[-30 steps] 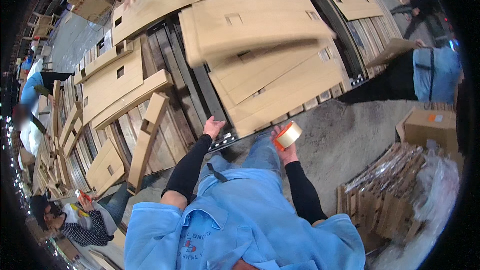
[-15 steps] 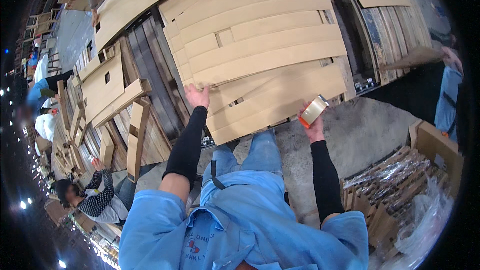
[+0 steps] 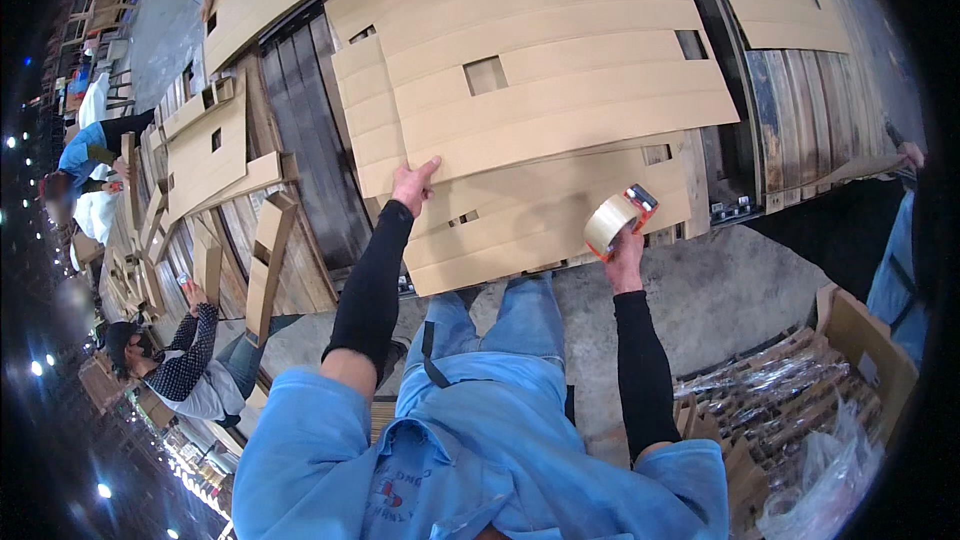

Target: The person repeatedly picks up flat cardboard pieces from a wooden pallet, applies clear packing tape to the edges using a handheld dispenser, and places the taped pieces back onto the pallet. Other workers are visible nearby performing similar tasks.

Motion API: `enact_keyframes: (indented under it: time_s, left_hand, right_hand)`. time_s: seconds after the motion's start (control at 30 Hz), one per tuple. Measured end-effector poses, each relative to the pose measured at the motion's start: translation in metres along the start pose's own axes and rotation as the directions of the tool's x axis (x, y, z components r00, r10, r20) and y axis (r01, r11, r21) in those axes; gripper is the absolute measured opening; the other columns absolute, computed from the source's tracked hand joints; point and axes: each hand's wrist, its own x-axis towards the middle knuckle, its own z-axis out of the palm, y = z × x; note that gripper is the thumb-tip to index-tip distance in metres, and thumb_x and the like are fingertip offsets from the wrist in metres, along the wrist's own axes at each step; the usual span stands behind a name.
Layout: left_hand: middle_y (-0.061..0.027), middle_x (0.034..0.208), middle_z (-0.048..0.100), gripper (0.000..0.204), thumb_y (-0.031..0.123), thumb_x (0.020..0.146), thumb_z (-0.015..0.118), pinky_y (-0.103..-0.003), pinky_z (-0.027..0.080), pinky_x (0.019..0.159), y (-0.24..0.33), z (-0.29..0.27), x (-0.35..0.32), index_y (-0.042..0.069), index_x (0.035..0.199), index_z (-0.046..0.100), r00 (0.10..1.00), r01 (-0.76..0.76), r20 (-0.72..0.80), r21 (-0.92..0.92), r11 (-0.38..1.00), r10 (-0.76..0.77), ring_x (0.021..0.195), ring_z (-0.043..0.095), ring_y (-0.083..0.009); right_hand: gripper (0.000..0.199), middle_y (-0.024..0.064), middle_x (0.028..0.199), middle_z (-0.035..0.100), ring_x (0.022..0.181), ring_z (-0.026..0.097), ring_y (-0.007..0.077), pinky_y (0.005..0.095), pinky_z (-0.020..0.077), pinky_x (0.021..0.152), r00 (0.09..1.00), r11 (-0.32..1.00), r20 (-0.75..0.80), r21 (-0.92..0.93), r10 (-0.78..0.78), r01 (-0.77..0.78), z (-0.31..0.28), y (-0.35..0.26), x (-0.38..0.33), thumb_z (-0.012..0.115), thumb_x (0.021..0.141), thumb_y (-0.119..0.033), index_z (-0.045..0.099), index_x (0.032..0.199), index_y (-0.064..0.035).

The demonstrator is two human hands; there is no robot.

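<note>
My left hand is closed on the near left edge of a flat brown cardboard sheet. The sheet has creases and rectangular cut-outs, and its near edge appears raised off the cardboard beneath. Part of a lower cardboard sheet shows between that edge and my body. In my right hand is a tape dispenser with a wide roll of tan tape and red-orange parts. It is held above the lower sheet's near right side, apart from it.
A slatted wooden surface carries the cardboard. At left, narrow folded cardboard pieces lie near a seated co-worker. Another person's sleeve shows at right. A carton with plastic-wrapped pieces stands at lower right.
The upper sheet's near edge has come up, with my left hand moved slightly right along it. My right hand has turned the tape dispenser. At right, the other person's cardboard has swung lower.
</note>
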Motion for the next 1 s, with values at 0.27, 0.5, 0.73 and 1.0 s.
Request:
enact_keyframes:
  time_s: [0.27, 0.5, 0.73, 1.0]
  left_hand:
    - [-0.0001, 0.102, 0.068, 0.047, 0.030, 0.091, 0.076, -0.029, 0.049, 0.054, -0.082, -0.074, -0.171, 0.010, 0.129, 0.057, 0.931, 0.166, 0.300, 0.159, 0.973, -0.208, 0.081, 0.064, -0.0134]
    - [-0.0263, 0.139, 0.051, 0.078, 0.041, 0.078, 0.083, -0.057, 0.038, 0.110, -0.225, -0.095, -0.229, 0.000, 0.137, 0.050, 0.950, -0.223, 0.115, 0.901, 0.372, 0.290, 0.131, 0.050, -0.0375]
    - [-0.0189, 0.135, 0.058, 0.051, 0.032, 0.081, 0.075, -0.055, 0.044, 0.104, -0.178, 0.012, -0.228, 0.008, 0.124, 0.062, 0.531, -0.821, 0.761, 0.571, 0.005, 0.372, 0.122, 0.056, -0.0392]
    - [-0.0174, 0.094, 0.073, 0.038, 0.043, 0.092, 0.068, -0.043, 0.054, 0.081, -0.201, 0.019, -0.062, 0.008, 0.103, 0.072, 0.547, -0.755, 0.792, 0.328, 0.568, 0.270, 0.089, 0.070, -0.0328]
  right_hand:
    - [0.051, 0.0031, 0.149, 0.053, 0.133, 0.052, 0.0228, 0.0454, 0.0479, 0.108, 0.982, 0.981, 0.129, 0.156, -0.140, 0.119, -0.002, 0.005, -0.078, 0.059, 0.103, -0.023, 0.043, 0.150, -0.0138]
    - [0.037, 0.0094, 0.116, 0.067, 0.103, 0.069, 0.0235, 0.0426, 0.0576, 0.087, 0.927, 1.000, -0.374, -0.032, -0.013, 0.002, -0.014, 0.075, -0.125, 0.068, 0.094, -0.013, 0.058, 0.127, 0.0012]
    - [0.036, 0.0112, 0.120, 0.067, 0.105, 0.069, 0.0264, 0.0467, 0.0590, 0.086, 0.939, 0.988, -0.338, -0.111, 0.061, -0.104, 0.005, 0.083, -0.156, 0.062, 0.098, -0.016, 0.055, 0.130, -0.0003]
    - [0.039, 0.0082, 0.136, 0.060, 0.123, 0.061, 0.0271, 0.0512, 0.0535, 0.096, 0.999, 0.995, 0.029, -0.095, 0.019, -0.016, 0.016, 0.069, -0.135, 0.050, 0.105, -0.024, 0.051, 0.141, -0.0090]
